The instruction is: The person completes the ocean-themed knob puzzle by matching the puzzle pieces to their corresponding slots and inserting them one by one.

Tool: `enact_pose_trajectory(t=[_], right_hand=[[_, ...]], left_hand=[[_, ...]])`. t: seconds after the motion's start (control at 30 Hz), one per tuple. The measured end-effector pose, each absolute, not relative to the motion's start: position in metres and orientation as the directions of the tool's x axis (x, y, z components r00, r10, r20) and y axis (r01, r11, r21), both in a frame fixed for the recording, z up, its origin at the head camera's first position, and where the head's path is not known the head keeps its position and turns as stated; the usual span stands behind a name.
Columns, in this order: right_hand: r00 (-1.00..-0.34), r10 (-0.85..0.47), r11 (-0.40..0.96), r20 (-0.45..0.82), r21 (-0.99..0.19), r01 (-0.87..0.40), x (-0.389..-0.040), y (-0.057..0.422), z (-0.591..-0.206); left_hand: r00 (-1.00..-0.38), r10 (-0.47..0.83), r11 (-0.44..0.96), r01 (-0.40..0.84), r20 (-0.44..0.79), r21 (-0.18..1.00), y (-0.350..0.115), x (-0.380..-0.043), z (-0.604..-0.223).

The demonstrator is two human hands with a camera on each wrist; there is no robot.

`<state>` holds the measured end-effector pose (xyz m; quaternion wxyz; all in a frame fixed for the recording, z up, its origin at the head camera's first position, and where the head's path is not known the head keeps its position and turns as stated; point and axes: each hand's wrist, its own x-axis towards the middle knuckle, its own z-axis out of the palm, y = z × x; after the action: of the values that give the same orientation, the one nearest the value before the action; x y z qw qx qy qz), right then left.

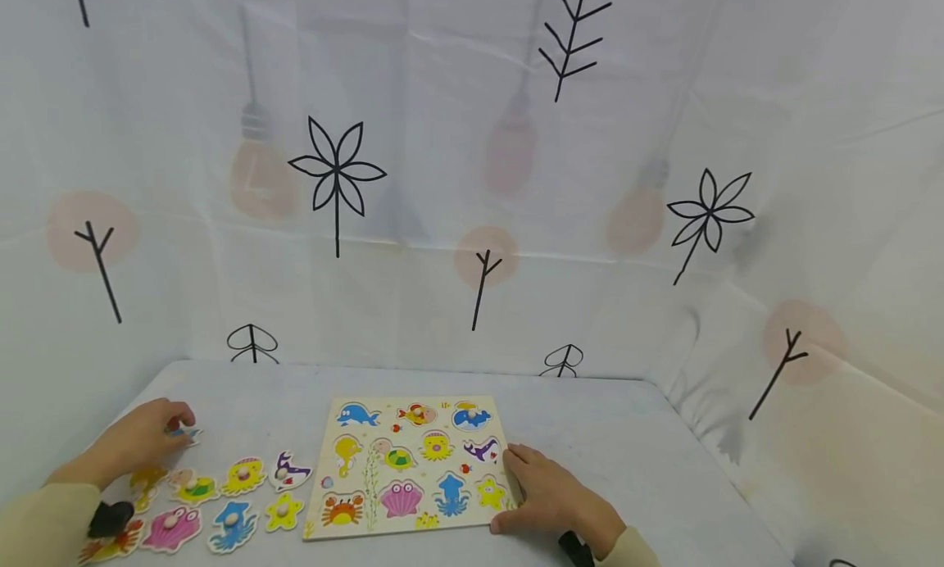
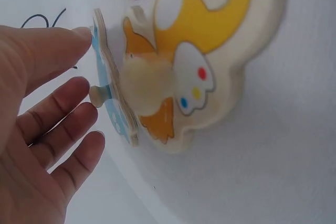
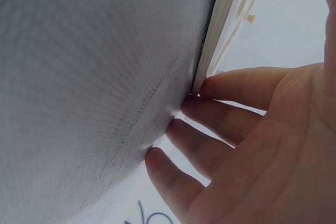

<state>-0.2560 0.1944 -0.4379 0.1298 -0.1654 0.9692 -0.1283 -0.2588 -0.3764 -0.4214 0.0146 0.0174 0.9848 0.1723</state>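
The left hand (image 1: 136, 437) is gripping the blue piece (image 2: 113, 114) by one end with the thumb; the index finger is hiding from view. The other fingers are curving by its knob (image 2: 97, 96). The seahorse (image 2: 210, 30) is lying right beside it. Since the hold seems off-centre, the piece could be twisting or slipping if the thumb eases. The sleeve (image 1: 47, 522) is hanging close to the crab (image 1: 116, 542), so a low sweep could be dragging it along. The right hand (image 1: 549, 497), fingers extended, is resting against the board (image 1: 459, 446); an uneven push could be sliding it across the surface (image 1: 619, 436).
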Motion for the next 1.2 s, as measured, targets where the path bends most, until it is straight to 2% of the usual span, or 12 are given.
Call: enact_pose_trajectory(t=[0.53, 1.03, 1.2], right_hand=[[-0.909, -0.358, 0.91, -0.216, -0.297, -0.288, -0.257, 0.195, -0.44], [-0.907, -0.365, 0.908, -0.211, -0.296, -0.296, -0.257, 0.195, -0.44], [-0.908, -0.363, 0.908, -0.21, -0.298, -0.294, -0.258, 0.196, -0.44]], left_hand=[[-0.997, -0.009, 0.928, -0.039, -0.081, 0.37, -0.39, -0.258, -0.426], [-0.998, 0.012, 0.94, -0.009, -0.059, 0.341, -0.392, -0.26, -0.427], [-0.999, 0.038, 0.944, 0.035, -0.002, 0.327, -0.377, -0.261, -0.419]])
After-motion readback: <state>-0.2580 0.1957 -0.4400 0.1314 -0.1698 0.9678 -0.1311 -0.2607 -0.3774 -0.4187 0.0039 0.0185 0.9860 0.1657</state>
